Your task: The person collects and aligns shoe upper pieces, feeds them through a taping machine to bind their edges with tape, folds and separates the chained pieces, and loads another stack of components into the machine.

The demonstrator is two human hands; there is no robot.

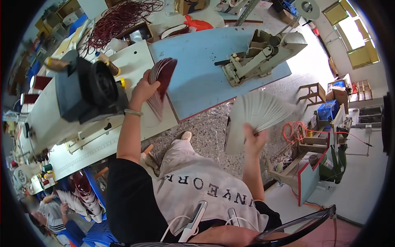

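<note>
1. We see the left hand (144,89) closed around the dark red stack (166,76) of thin pieces, thumb across its middle; it is held up over the left table (142,53), near the blue board (193,86).
2. We see the right hand (255,140) pinching the pale fan (261,109) of thin pieces at its near end, above the speckled floor (207,125); the fingers behind the pieces are hidden, so we cannot tell how they lie.
3. We judge that gripping the fan at one end leaves its far edges free to splay, while the left grip across the middle keeps that stack more tightly gathered.
4. We take both to be lifted clear so that neither bears on the sewing machine (269,57) at the far right.
5. The stack's long axis runs from near left to far right, its red face toward the right.
6. The fan opens away from us, its ribs spreading far left to right; a pale part hangs nearward on its left.
</note>
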